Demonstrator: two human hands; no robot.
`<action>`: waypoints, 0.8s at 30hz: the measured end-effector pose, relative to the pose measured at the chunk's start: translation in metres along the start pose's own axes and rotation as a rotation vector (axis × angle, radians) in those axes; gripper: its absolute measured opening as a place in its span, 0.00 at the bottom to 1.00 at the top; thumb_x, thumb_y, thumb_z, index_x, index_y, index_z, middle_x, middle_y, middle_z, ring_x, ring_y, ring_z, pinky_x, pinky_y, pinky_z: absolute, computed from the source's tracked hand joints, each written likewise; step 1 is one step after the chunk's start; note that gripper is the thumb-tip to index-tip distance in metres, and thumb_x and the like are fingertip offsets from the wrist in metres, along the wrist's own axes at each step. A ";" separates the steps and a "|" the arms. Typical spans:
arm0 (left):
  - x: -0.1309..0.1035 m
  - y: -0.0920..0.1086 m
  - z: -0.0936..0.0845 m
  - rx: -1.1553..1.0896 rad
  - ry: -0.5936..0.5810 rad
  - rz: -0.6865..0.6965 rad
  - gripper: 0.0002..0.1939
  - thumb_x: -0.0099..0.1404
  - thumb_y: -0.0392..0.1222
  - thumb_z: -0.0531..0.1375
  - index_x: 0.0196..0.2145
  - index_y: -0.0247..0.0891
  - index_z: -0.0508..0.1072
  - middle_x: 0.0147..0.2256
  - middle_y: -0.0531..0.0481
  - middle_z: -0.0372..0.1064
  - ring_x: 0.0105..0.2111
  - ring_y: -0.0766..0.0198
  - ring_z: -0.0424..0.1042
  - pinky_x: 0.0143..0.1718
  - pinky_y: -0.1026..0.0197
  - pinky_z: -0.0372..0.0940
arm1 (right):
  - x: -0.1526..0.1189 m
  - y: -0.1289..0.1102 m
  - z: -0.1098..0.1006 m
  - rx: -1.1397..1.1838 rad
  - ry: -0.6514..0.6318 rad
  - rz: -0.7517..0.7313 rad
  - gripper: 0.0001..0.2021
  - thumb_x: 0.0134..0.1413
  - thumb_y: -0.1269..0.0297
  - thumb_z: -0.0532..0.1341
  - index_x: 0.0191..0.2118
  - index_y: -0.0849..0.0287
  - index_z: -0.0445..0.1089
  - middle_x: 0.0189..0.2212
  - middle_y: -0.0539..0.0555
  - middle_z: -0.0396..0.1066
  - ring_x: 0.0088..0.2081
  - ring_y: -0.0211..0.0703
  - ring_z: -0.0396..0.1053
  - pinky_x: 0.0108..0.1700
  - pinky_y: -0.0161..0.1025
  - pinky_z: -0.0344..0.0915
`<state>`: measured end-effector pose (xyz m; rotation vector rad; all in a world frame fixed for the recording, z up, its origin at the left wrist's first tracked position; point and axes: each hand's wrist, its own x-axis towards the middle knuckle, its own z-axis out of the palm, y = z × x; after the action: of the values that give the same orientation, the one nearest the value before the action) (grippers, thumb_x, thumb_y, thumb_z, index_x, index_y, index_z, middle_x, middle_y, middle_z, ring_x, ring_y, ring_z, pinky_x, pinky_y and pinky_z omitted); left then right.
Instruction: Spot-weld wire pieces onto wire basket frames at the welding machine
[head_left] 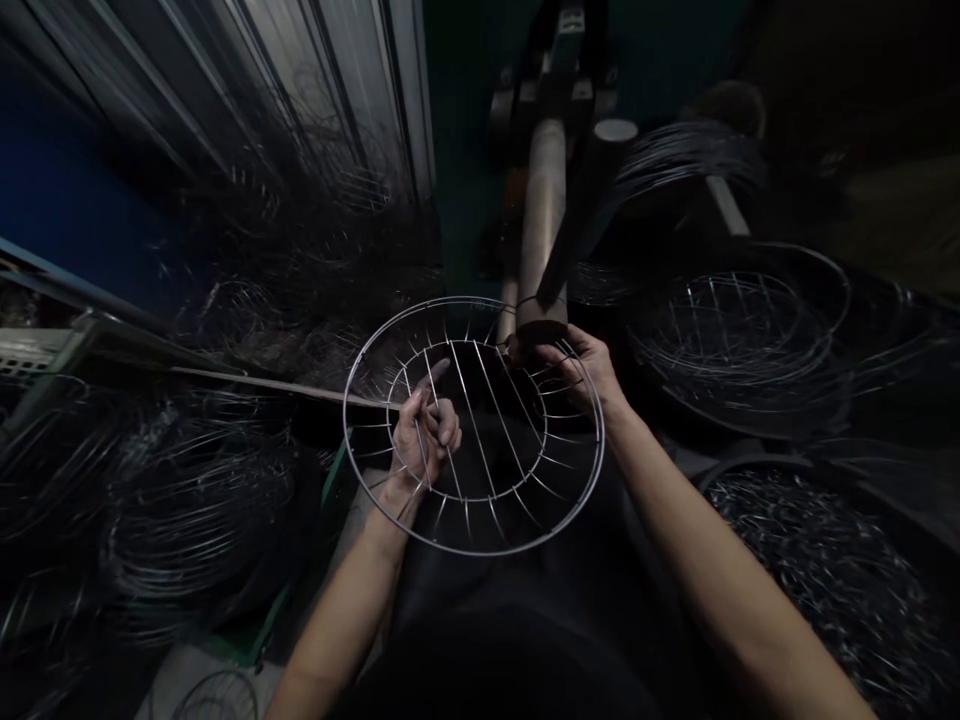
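A round wire basket [480,428], with a wide outer ring, a smaller inner ring and parallel bars across its base, hangs in front of me. My left hand [426,435] is at its left side, among the wires. Its index finger points forward while the other fingers are curled at the bars. At the far right edge, my right hand [589,372] grips the basket, some fingertips hidden behind the wires and the metal cylinder. That thick cylindrical machine arm [544,230] ends just over the basket's upper right rim, close to my right fingers. Whether it touches the wire, I cannot tell.
Right of me stand a tub of small metal pieces [817,560] and a stack of wire baskets [735,320]. Bundled wire rings [199,510] lie at the left. A thin strip [285,385] reaches toward the basket from the left. Corrugated sheeting [337,80] rises behind.
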<state>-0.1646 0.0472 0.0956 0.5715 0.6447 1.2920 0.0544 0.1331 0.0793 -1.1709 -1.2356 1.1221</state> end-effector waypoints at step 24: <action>-0.008 -0.012 0.003 0.113 0.130 0.185 0.25 0.65 0.47 0.51 0.58 0.41 0.55 0.16 0.59 0.63 0.10 0.71 0.58 0.11 0.71 0.56 | 0.024 -0.008 0.005 -0.115 -0.090 -0.083 0.17 0.35 0.49 0.69 0.27 0.58 0.73 0.24 0.50 0.71 0.29 0.40 0.69 0.32 0.36 0.66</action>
<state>-0.1553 0.0372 0.0904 0.6548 0.7908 1.4818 0.0501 0.1566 0.0894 -1.1543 -1.4211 1.0635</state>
